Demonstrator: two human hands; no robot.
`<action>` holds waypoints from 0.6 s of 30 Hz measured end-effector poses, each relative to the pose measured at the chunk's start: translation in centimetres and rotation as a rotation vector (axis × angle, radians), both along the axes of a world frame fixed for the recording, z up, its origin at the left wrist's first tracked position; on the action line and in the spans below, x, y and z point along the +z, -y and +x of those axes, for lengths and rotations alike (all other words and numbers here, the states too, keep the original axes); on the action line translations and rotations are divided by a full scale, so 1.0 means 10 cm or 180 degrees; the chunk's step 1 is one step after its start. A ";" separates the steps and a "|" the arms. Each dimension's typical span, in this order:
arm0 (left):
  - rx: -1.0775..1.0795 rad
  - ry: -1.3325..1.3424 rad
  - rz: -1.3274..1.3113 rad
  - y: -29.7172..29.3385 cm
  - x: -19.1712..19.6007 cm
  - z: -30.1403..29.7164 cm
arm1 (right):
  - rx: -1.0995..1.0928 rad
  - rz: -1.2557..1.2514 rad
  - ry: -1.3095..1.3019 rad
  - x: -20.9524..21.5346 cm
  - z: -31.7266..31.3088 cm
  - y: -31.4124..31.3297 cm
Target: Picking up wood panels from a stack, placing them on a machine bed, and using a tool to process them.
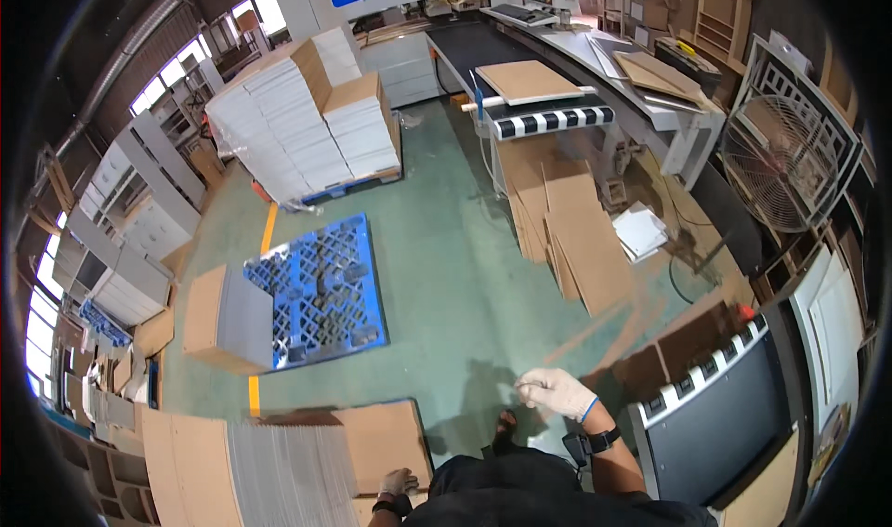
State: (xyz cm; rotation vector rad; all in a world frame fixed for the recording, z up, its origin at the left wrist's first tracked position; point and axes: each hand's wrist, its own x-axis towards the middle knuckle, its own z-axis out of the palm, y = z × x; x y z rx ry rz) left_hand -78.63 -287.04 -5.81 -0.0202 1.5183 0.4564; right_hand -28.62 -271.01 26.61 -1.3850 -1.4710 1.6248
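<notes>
Cardboard sheets (pixel 279 462), flat and brown with pale stacked edges showing, lie in a pile at the person's lower left, just short of the blue plastic pallet (pixel 321 290) on the green floor. The gloved left hand (pixel 398 482) rests on the pile's near corner with fingers curled on its edge, while the gloved right hand (pixel 556 392) hangs over the floor, fingers loosely bent and holding nothing

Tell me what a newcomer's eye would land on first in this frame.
Probably the bright blue pallet on the green floor, left of centre, with tall white stacks behind it. Next the big round fan at the right. Low down, the gloved right hand hangs free, while the left hand rests on a cardboard stack.
</notes>
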 end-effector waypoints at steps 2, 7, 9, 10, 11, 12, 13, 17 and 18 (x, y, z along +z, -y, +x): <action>0.0763 0.2794 0.1185 -0.42 -0.20 -0.33 | -0.0090 -0.0080 -0.0340 0.17 -0.12 -0.53; -0.0144 -0.0207 0.0888 -1.78 0.38 0.32 | -0.0179 -0.0430 -0.0962 -0.19 -0.16 -1.53; -0.0068 0.0022 0.0759 -1.99 0.28 0.16 | 0.0138 -0.0449 -0.0700 -0.12 -0.32 -1.98; 0.0115 0.0302 0.0656 -2.04 0.13 0.04 | 0.0396 -0.0439 -0.0461 -0.07 -0.41 -2.21; -0.1048 -0.0103 0.1180 -2.14 0.13 0.13 | 0.0420 -0.0608 -0.0483 -0.11 -0.44 -2.44; -0.1040 -0.0056 0.1197 -2.23 0.11 0.10 | 0.0414 -0.0602 -0.0433 -0.22 -0.46 -2.68; -0.2458 -0.0683 0.1571 -2.29 0.07 0.01 | 0.0417 -0.0543 -0.0771 -0.36 -0.49 -2.93; -0.5207 -0.2109 0.2202 -2.93 -0.24 -0.38 | 0.0207 -0.0472 -0.0576 -0.28 -0.64 -4.01; -0.5174 -0.2170 0.2134 -3.15 -0.34 -0.48 | 0.0159 -0.0459 -0.0547 -0.22 -0.71 -4.26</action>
